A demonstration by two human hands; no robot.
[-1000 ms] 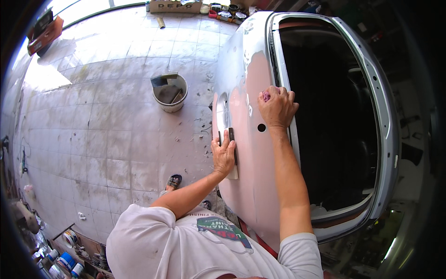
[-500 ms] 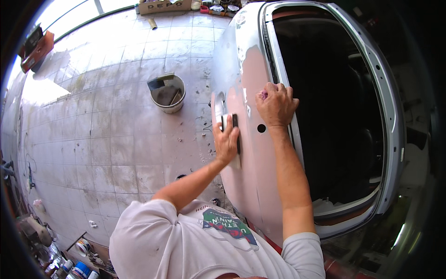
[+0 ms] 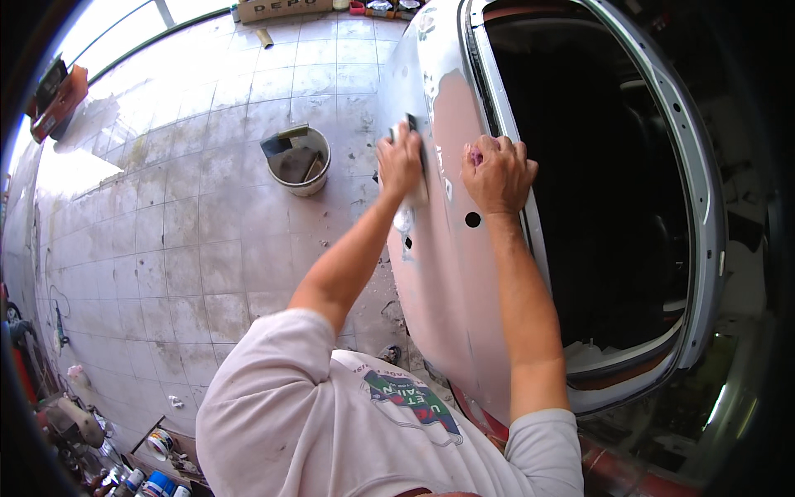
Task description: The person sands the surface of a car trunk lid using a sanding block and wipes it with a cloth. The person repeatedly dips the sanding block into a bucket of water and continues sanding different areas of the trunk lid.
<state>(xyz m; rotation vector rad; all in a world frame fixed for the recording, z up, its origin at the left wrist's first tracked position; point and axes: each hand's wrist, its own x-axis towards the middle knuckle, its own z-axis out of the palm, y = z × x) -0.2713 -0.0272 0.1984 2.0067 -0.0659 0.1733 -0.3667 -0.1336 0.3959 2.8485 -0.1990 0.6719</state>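
Holding a pale, dark-edged sanding block (image 3: 411,124) against the pink-and-grey car door (image 3: 447,306) under the left hand (image 3: 401,163), half open across its back with fingers pointing forward, and reaching nearly straight-armed. Just forward of the handle recess (image 3: 403,220), right of the bucket (image 3: 308,189). Clutching a purplish wad (image 3: 477,157) in the right hand (image 3: 503,176), knuckles up in a loose fist, over the window frame's (image 3: 503,99) edge.
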